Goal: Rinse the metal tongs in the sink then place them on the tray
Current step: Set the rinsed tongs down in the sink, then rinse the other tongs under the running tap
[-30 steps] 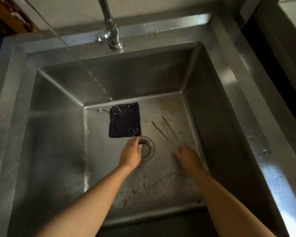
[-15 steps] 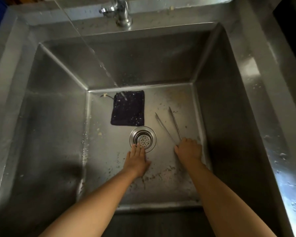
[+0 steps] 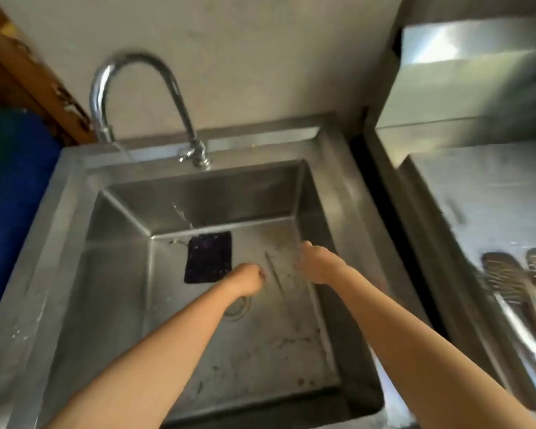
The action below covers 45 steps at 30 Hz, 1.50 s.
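The thin metal tongs (image 3: 274, 271) lie on the floor of the steel sink (image 3: 75, 230), between my two hands; the picture is motion-blurred. My left hand (image 3: 247, 279) hovers just left of them with its fingers curled and nothing visible in it. My right hand (image 3: 318, 264) is just right of the tongs, fingers stretched towards the back wall, and does not seem to hold them. The metal tray (image 3: 489, 193) sits on the counter to the right of the sink.
A curved faucet (image 3: 136, 69) runs a thin stream into the sink's back. A dark square cloth (image 3: 208, 257) lies near the drain (image 3: 239, 308), which my left wrist partly hides. Two large ridged utensils (image 3: 508, 277) rest on the tray. A blue container (image 3: 13, 196) stands left.
The view has tilted up, showing the faucet and the tray. My right hand has let go of the tongs' end and moved further back; my left hand left the drain and curled.
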Each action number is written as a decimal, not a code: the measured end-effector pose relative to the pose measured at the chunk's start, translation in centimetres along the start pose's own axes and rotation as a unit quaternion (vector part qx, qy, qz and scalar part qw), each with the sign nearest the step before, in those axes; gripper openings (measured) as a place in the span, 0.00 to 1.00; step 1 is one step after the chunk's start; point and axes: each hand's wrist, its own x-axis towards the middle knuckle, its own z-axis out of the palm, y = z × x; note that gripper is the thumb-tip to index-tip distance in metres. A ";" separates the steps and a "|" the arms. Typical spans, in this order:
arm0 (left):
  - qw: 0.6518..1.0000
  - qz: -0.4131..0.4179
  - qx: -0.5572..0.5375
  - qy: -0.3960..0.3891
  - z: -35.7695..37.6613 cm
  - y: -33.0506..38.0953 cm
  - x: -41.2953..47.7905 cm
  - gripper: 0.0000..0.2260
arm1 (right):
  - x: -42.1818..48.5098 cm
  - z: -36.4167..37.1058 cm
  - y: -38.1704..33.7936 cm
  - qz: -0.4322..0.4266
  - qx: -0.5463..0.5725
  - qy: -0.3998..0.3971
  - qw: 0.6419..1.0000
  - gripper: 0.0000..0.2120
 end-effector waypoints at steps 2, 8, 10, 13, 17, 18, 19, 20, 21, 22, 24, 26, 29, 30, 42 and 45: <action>0.999 0.015 -0.012 0.039 -2.8 2.4 -1.1 0.13 | -3.0 -3.3 0.4 0.001 0.026 0.040 0.999 0.23; 0.988 0.106 -0.009 0.112 -8.5 12.9 -5.3 0.13 | -11.7 -11.3 4.2 0.012 0.064 0.161 0.985 0.20; 0.983 0.142 0.006 0.117 -8.9 16.9 -6.8 0.13 | -14.5 -12.9 6.3 0.027 0.090 0.204 0.974 0.20; 0.973 0.196 0.039 0.118 -8.3 22.9 -9.2 0.17 | -18.6 -14.3 9.7 0.057 0.104 0.259 0.959 0.20; 0.952 0.270 0.064 0.131 -5.4 28.9 -12.6 0.17 | -24.0 -13.7 14.0 0.118 0.121 0.300 0.939 0.20; 0.945 0.289 0.071 0.138 -4.4 30.0 -13.4 0.16 | -25.2 -13.1 15.0 0.127 0.118 0.302 0.937 0.20; 0.937 0.308 0.076 0.148 -3.4 30.8 -14.0 0.15 | -26.3 -12.4 15.9 0.134 0.113 0.299 0.938 0.19; 0.928 0.327 0.074 0.161 -2.3 31.4 -14.6 0.14 | -27.4 -11.5 16.6 0.140 0.108 0.291 0.940 0.19; 0.921 0.342 0.064 0.176 -1.2 31.8 -15.0 0.13 | -28.3 -10.5 17.2 0.148 0.103 0.284 0.942 0.20; 0.915 0.352 0.050 0.189 -0.2 32.0 -15.3 0.12 | -29.1 -9.4 17.7 0.158 0.097 0.278 0.943 0.21; 0.911 0.361 0.028 0.199 1.5 32.0 -15.7 0.11 | -30.4 -7.2 18.3 0.183 0.083 0.271 0.941 0.24; 0.911 0.366 0.022 0.186 2.9 31.7 -15.8 0.10 | -31.1 -4.9 18.5 0.208 0.065 0.263 0.940 0.27; 0.913 0.367 0.001 0.178 4.8 31.2 -15.8 0.08 | -31.4 -2.2 18.3 0.228 0.055 0.239 0.942 0.28; 0.914 0.364 -0.004 0.179 5.3 31.0 -15.8 0.07 | -31.3 -1.5 18.2 0.230 0.061 0.235 0.942 0.26; 0.886 0.421 0.023 0.195 8.1 28.3 -15.3 0.11 | -30.7 1.1 19.0 0.211 0.165 0.285 0.920 0.10; 0.859 0.463 0.067 0.210 8.9 27.3 -15.2 0.13 | -31.2 0.6 19.4 0.204 0.179 0.309 0.911 0.09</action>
